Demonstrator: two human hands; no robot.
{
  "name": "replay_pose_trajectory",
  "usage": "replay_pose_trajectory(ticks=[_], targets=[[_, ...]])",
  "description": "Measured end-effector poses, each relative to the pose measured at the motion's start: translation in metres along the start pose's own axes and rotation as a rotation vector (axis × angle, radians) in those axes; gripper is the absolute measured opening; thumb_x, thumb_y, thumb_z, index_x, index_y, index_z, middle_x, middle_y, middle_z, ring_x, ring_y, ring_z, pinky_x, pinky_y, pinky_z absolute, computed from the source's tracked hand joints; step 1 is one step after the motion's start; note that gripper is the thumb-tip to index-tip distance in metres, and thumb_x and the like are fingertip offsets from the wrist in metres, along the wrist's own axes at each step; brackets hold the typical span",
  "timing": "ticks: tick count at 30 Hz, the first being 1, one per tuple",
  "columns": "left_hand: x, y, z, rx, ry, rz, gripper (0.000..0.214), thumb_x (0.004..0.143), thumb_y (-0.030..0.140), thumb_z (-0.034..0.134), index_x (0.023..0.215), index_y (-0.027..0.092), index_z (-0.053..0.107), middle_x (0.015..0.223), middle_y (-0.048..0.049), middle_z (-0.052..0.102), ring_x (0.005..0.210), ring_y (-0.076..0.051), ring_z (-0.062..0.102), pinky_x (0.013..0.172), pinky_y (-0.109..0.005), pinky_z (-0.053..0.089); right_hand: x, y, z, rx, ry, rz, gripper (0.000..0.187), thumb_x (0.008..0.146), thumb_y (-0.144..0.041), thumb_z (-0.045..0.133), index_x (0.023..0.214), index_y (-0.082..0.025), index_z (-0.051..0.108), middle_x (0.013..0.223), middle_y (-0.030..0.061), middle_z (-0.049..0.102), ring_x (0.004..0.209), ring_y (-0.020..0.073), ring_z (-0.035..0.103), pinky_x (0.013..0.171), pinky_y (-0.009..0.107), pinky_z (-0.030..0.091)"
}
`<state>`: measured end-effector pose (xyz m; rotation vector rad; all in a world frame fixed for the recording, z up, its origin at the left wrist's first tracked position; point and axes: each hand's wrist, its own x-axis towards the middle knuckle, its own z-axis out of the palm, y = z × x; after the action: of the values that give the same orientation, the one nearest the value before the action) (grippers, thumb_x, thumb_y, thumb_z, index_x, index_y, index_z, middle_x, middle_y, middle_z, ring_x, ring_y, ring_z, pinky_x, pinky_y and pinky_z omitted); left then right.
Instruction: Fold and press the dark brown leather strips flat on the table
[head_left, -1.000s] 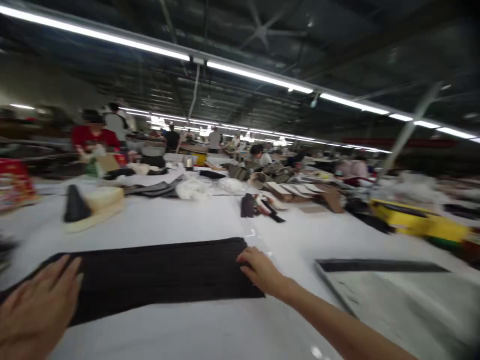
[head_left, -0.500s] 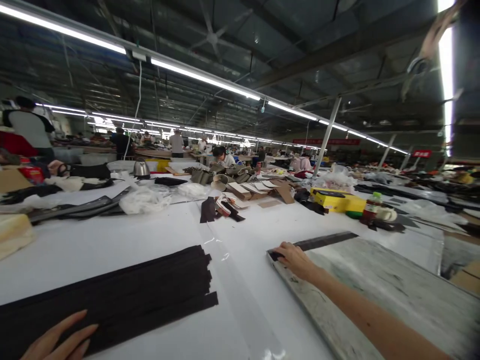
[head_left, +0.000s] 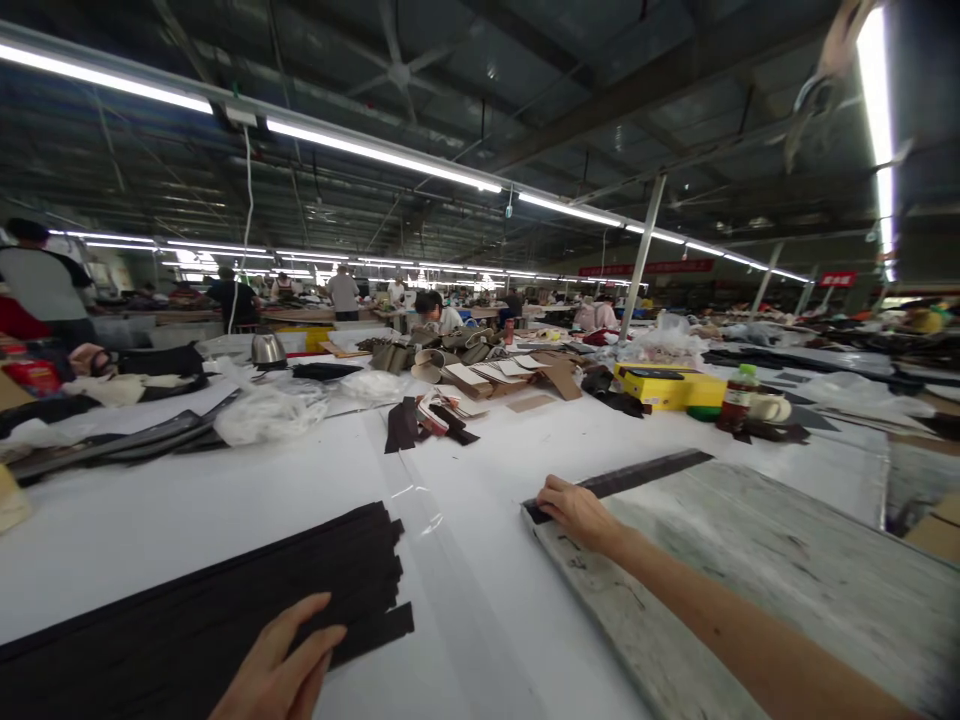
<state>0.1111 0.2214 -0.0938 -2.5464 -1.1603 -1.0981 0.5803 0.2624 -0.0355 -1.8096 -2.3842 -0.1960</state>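
Note:
A row of several long black strips (head_left: 225, 610) lies side by side on the white table (head_left: 187, 500). My left hand (head_left: 281, 665) rests at the near edge of the strips, fingers stretched out and flat. Over on the right my right hand (head_left: 574, 510) is closed on the left end of a single black strip (head_left: 637, 473). That strip lies along the far edge of a grey marbled slab (head_left: 750, 570).
Beyond the strips lie black and red scraps (head_left: 420, 420), crumpled plastic (head_left: 262, 412), cardboard pieces (head_left: 510, 375), a yellow box (head_left: 671, 387), a bottle (head_left: 737, 397) and a kettle (head_left: 267, 349). Other people work at tables far behind.
My right hand left the end of the black strips and moved right to the strip on the slab. My left hand slid right along the strips. The view turned to the right.

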Motion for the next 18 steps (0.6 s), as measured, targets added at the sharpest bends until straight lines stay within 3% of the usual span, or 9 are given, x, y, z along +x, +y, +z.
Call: replay_pose_trajectory(ticks=[5, 8, 13, 18], targets=[[0.083, 0.090, 0.052, -0.330, -0.211, 0.017, 0.033, 0.089, 0.016, 0.044, 0.113, 0.026, 0.065, 0.122, -0.0060, 0.062, 0.113, -0.019, 0.059, 0.097, -0.031, 0.050, -0.003, 0.004, 0.004, -0.022, 0.020, -0.067, 0.015, 0.097, -0.027, 0.052, 0.093, -0.014, 0.059, 0.097, 0.0030, 0.059, 0.079, 0.0143, 0.057, 0.073, 0.032, 0.049], [0.129, 0.126, 0.089, -0.480, -0.282, -0.035, 0.039, 0.082, 0.006, 0.041, 0.111, 0.020, 0.064, 0.117, -0.0073, 0.063, 0.111, -0.019, 0.057, 0.101, -0.035, 0.045, -0.008, 0.008, 0.003, -0.027, 0.029, -0.113, 0.016, 0.098, -0.023, 0.048, 0.091, -0.015, 0.059, 0.097, 0.0028, 0.057, 0.078, 0.0137, 0.055, 0.074, 0.031, 0.047], [0.177, 0.152, 0.141, -0.521, -0.317, -0.017, 0.044, 0.071, -0.001, 0.041, 0.103, 0.019, 0.063, 0.110, -0.0035, 0.065, 0.106, -0.019, 0.055, 0.096, -0.032, 0.044, -0.012, 0.016, 0.002, 0.001, 0.069, -0.150, 0.017, 0.098, -0.020, 0.046, 0.090, -0.018, 0.060, 0.094, 0.0034, 0.055, 0.081, 0.0154, 0.053, 0.077, 0.029, 0.042], [0.188, 0.159, 0.170, -0.525, -0.353, -0.007, 0.040, 0.072, -0.001, 0.038, 0.098, 0.020, 0.061, 0.098, -0.0031, 0.065, 0.099, -0.021, 0.054, 0.089, -0.032, 0.043, -0.017, 0.020, 0.010, 0.069, 0.147, -0.120, 0.016, 0.098, -0.019, 0.046, 0.088, -0.018, 0.059, 0.091, 0.0038, 0.055, 0.081, 0.0170, 0.052, 0.076, 0.030, 0.041]])
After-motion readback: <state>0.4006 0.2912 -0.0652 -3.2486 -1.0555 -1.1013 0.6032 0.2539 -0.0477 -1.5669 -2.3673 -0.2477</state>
